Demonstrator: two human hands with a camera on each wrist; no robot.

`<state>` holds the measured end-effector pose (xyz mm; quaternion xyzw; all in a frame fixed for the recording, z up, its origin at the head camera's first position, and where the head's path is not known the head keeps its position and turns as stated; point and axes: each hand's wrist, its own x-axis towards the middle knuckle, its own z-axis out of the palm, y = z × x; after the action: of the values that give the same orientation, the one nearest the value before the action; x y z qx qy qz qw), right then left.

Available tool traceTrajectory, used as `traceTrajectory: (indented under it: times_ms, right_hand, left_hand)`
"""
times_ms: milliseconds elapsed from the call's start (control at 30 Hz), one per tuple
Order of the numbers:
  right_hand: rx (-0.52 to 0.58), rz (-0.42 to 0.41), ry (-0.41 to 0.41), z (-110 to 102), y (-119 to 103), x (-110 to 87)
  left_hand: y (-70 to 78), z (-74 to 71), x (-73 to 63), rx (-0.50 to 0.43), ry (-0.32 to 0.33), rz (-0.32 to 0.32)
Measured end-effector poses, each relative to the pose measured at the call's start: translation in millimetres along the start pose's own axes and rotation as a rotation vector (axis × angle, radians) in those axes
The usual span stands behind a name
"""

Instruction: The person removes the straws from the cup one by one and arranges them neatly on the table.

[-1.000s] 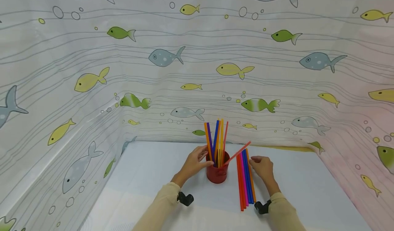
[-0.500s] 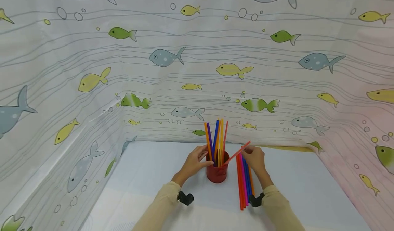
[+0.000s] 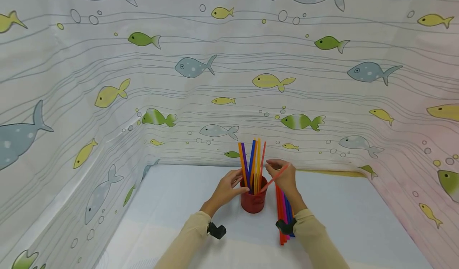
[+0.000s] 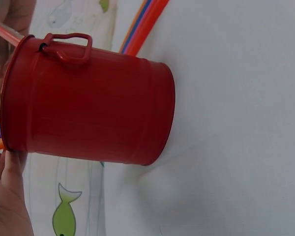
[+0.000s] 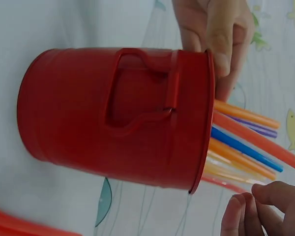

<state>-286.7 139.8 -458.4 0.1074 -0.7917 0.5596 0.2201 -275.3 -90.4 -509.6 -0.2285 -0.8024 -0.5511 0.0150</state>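
A small red metal bucket (image 3: 253, 203) with side handles stands upright, holding several drinking straws (image 3: 250, 163) in orange, purple, blue, yellow and red. My left hand (image 3: 225, 189) holds it by the rim on its left side, thumb at the front and fingers behind. My right hand (image 3: 285, 176) is raised right of the bucket, its fingertips close beside a thin red straw (image 3: 263, 152). In the right wrist view those fingers (image 5: 273, 196) overlap the straw's line, and no pinch is plain. Another red straw (image 3: 274, 179) leans out of the bucket across my right hand.
A row of red, pink, blue and orange straws (image 3: 281, 225) lies on the white table (image 3: 172, 205) under my right forearm. Fish-patterned cloth (image 3: 229, 113) rises behind the table and along both sides. Each wrist wears a black camera (image 3: 216, 231).
My right hand has moved left from beside the row of loose straws to the bucket, passing behind the leaning red straw. My left hand has stayed on the bucket.
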Motion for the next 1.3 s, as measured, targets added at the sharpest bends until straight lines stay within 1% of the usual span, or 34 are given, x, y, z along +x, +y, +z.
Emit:
traceTrajectory:
  times_ms: [100,167,233,333,433,567,600,800,833,1167,1300]
  right_hand:
    - [-0.018,-0.039,-0.011,5.4,-2.8,0.3]
    - [-0.024,-0.046,-0.019,8.8,-4.5,0.4]
    - [-0.017,-0.031,-0.037,11.9,-6.4,0.3]
    - [0.000,0.020,-0.077,16.6,-8.6,-0.3]
    - [0.008,0.044,-0.107,21.3,-10.4,-0.7]
    - [-0.009,0.035,-0.111,26.1,-11.7,-1.3]
    - [-0.008,0.037,-0.113,26.9,-11.9,-1.6]
    - [-0.041,0.033,-0.128,34.0,-7.9,-1.2]
    - [-0.045,0.035,-0.131,35.3,-7.0,-0.9]
    - [-0.059,0.101,-0.153,44.7,-8.7,0.0]
    - [-0.040,0.097,-0.159,47.1,-9.3,-0.6]
  left_hand:
    - [0.2,0.0,0.0,0.004,0.001,-0.006]
    - [0.1,0.0,0.0,0.007,0.000,-0.007]
    - [-0.3,-0.1,0.1,0.007,0.000,-0.006]
    - [-0.6,-0.3,0.3,0.005,-0.002,-0.002]
    - [-1.1,-0.3,0.6,-0.005,-0.005,0.003]
    - [-2.0,-0.1,1.0,-0.009,-0.005,0.014]
    - [2.5,-0.5,0.0,-0.011,-0.006,0.018]
    - [1.1,-0.5,0.6,-0.014,-0.003,0.033]
    - [-3.6,-0.1,1.8,-0.011,-0.001,0.035]
    - [-4.6,1.3,2.7,0.001,0.001,0.043]
    - [-4.7,1.4,2.8,-0.012,0.002,0.056]
